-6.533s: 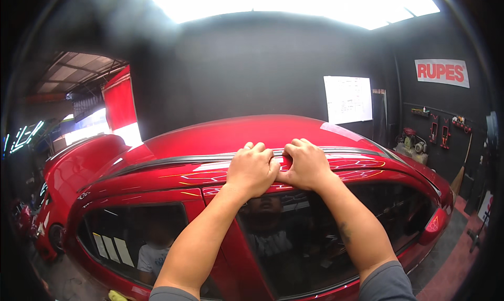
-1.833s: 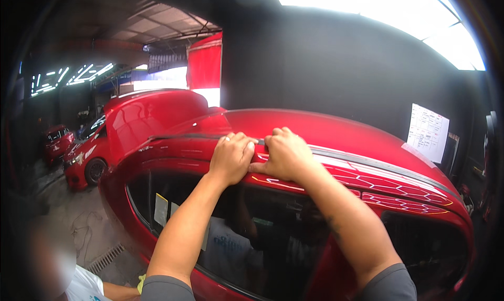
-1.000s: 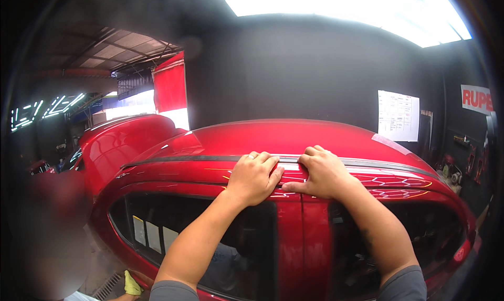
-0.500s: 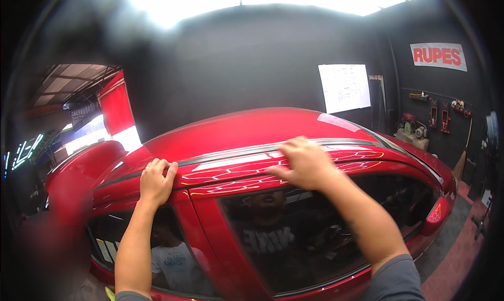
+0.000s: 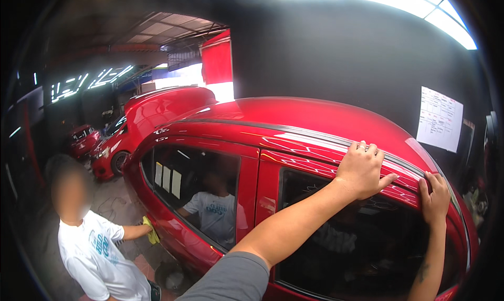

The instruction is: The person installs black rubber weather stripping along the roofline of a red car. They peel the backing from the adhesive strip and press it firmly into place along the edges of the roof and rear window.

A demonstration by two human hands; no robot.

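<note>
The red car (image 5: 207, 162) stands side-on before me, with a black trim strip (image 5: 294, 131) running along its roof edge. My left hand (image 5: 361, 171) lies over that edge above the front door, fingers bent lightly across the strip and thumb stretched out to the right. Farther toward the windscreen, my right hand (image 5: 435, 197) rests on the roof edge, its thumb apart from its fingers. Neither hand shows anything held; the undersides of the fingers are hidden.
At the left, a co-worker (image 5: 100, 248) in a white shirt presses a yellow cloth (image 5: 151, 230) to the car's rear side. The raised red tailgate (image 5: 168, 104), a dark bucket (image 5: 169, 276) and another red car (image 5: 83, 141) are behind. A written sheet (image 5: 440, 118) hangs on the dark wall.
Both hands have moved along the roof edge toward the car's front. The view has swung left, bringing the co-worker with the yellow cloth into clear sight.
</note>
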